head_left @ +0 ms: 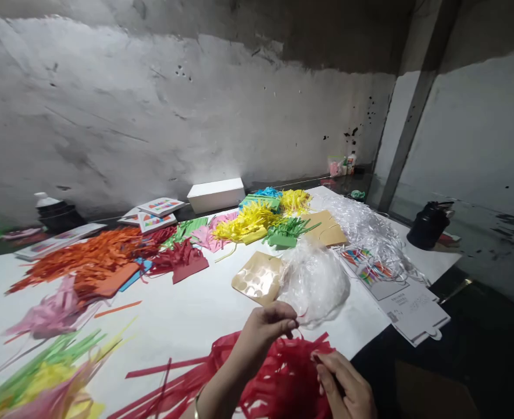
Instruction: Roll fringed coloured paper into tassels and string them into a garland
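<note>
A heap of red tissue-paper fringe (283,372) lies at the near edge of the table under both my hands. My left hand (274,321), with a bangle at its wrist, is raised over the fringe, thumb and fingers pinched on a thin red strand. To its right and lower, my right hand (344,381) has its thumb and finger closed on the edge of the red fringe. Just beyond my left hand sit a clear plastic bag (316,285) and a brown card sheet (257,276) with pale round spots.
Orange fringe (95,256), yellow fringe (250,221) and a dark red bundle (189,262) lie across the white-covered table. Loose green strips (43,364) are at near left. White shredded strands (361,227), a printed card package (409,308) and a black container (429,224) stand right.
</note>
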The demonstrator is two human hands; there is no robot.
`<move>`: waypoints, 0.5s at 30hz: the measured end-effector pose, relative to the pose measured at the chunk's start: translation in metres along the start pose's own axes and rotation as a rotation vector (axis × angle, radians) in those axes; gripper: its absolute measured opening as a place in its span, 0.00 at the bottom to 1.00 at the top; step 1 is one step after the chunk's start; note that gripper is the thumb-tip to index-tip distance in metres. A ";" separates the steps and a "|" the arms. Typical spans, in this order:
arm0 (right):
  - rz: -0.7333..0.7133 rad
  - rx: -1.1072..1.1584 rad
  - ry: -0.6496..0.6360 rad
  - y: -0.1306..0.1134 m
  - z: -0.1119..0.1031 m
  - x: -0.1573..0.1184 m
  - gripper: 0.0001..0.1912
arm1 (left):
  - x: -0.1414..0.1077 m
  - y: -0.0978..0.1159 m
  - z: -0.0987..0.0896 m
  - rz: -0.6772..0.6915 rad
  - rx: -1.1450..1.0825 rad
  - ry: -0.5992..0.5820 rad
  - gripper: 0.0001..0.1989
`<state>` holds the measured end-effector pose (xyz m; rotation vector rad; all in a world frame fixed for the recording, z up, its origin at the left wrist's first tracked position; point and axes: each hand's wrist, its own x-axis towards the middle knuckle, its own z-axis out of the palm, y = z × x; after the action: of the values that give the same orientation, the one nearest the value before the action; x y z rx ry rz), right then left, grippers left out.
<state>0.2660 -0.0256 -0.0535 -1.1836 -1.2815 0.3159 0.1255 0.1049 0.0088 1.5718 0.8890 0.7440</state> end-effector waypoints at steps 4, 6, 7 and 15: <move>-0.103 -0.025 -0.057 -0.026 0.012 0.011 0.08 | -0.057 0.001 -0.003 -0.087 -0.534 -0.001 0.08; -0.149 -0.056 -0.121 -0.035 0.025 0.011 0.08 | -0.075 -0.001 -0.006 -0.079 -0.610 0.051 0.07; -0.166 -0.072 -0.156 -0.039 0.032 0.011 0.08 | -0.082 -0.002 -0.008 -0.070 -0.619 0.089 0.07; -0.179 -0.060 -0.436 -0.053 0.056 0.007 0.08 | -0.124 -0.007 -0.035 -0.002 -0.415 0.253 0.09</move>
<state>0.1993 -0.0154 -0.0154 -1.0739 -1.7749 0.4212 0.0305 0.0170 0.0081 1.1252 0.8510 1.0677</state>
